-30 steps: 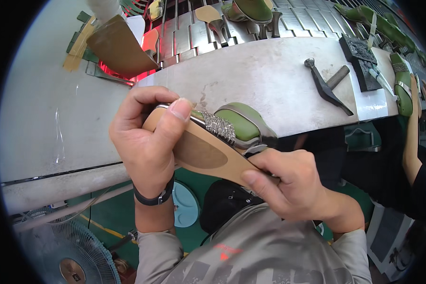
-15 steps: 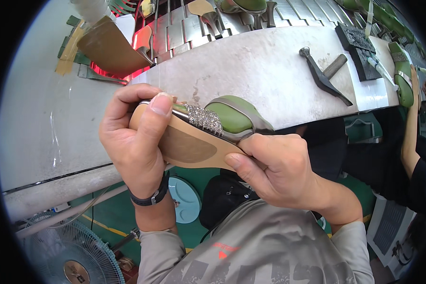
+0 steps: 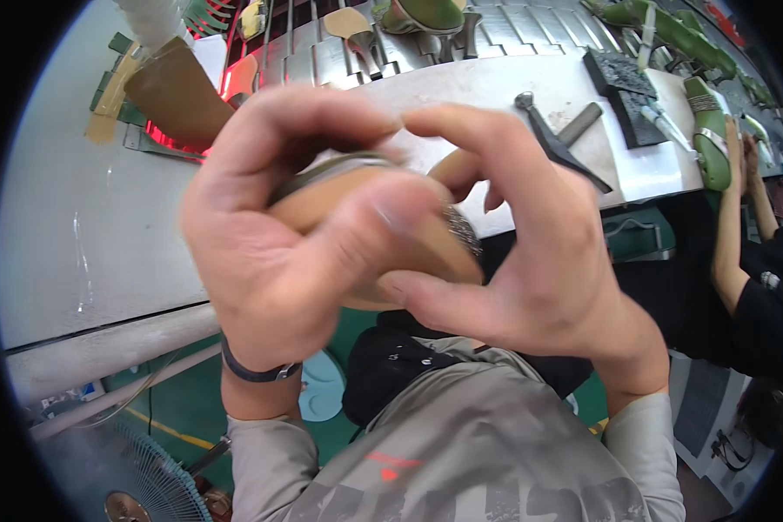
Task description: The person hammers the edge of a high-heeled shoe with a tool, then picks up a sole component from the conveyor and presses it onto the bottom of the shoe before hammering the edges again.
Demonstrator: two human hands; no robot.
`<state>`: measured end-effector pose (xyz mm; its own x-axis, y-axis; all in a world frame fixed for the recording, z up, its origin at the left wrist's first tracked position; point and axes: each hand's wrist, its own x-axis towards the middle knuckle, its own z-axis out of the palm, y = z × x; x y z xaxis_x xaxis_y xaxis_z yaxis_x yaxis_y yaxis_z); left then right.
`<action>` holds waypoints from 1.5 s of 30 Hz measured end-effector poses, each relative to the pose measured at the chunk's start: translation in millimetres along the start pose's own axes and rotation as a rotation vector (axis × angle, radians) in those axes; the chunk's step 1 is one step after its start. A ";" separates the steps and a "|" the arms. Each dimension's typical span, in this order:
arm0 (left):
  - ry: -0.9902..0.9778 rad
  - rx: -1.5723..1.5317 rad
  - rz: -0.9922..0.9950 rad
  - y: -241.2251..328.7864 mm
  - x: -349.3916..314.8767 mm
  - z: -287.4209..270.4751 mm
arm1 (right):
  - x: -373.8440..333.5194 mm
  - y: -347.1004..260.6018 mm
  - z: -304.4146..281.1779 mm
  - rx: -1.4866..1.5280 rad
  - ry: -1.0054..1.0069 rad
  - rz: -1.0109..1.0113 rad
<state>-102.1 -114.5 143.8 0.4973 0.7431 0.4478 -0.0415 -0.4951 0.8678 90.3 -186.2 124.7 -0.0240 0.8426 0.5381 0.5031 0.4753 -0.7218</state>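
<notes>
Both my hands hold a sandal (image 3: 322,204), its tan sole turned toward me and a glittery strap showing at its right end. My left hand (image 3: 274,226) wraps its left side, thumb laid across the sole and fingers arched over the far edge. On the other side my right hand (image 3: 539,252) presses its thumb on the sole's near edge. Its index finger arches over the top, close to my left fingertips, and the other fingers curl beside the strap. Motion blurs the sandal and my left thumb, and much of the upper is hidden.
On the pale worktable (image 3: 496,78) lie a hammer (image 3: 552,139), a black block (image 3: 622,96) and a white tube-like tool (image 3: 667,129). At right, another person's hand (image 3: 735,148) touches a green shoe (image 3: 712,143). Metal slats (image 3: 496,30) carry shoe parts behind. A fan (image 3: 139,470) stands lower left.
The sandal has been turned in my hands, its strap now at the right end. My right hand has shifted its hold, with fingers raised over the top. The view has shifted slightly.
</notes>
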 end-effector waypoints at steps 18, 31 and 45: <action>0.198 -0.214 -0.155 -138.2 -5.7 29.4 | -138.1 65.3 -21.1 0.347 -0.001 0.738; 0.162 -0.277 -0.083 -140.1 -3.4 44.8 | -11.6 23.4 -6.1 -0.401 -0.090 -0.396; 0.057 -0.120 -0.063 -134.6 -4.3 42.2 | -21.0 44.8 10.1 -0.427 -0.075 -0.480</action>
<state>-62.1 -70.1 16.0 0.4526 0.7971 0.3997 -0.1169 -0.3914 0.9128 104.7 -180.0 76.6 -0.3840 0.5844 0.7149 0.7206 0.6738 -0.1637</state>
